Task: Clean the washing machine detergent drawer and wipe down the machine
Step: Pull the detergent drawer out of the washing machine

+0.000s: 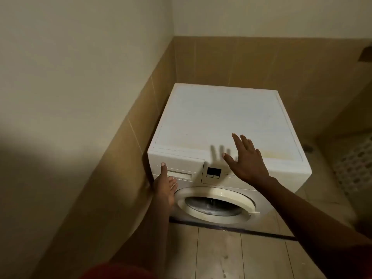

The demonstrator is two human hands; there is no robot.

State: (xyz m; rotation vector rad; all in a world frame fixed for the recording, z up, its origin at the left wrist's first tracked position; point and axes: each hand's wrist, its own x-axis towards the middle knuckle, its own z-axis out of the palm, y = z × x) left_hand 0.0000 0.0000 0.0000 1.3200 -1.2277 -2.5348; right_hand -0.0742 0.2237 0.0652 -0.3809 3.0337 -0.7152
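Note:
A white front-loading washing machine (225, 117) stands in the corner of a tiled room. Its detergent drawer (181, 168) is closed at the top left of the front panel. My left hand (165, 186) is open at the drawer front, thumb up on the panel and fingers by the drawer's handle recess. My right hand (245, 160) hovers open with spread fingers over the front edge of the machine's top, above the control panel with its dark display (213, 172). The round door (216, 205) below is closed. Neither hand holds anything.
A tiled wall (124, 158) runs close along the machine's left side and another behind it. A white perforated laundry basket (356, 164) stands to the right. A dark strip (231, 228) crosses the tiled floor in front of the machine.

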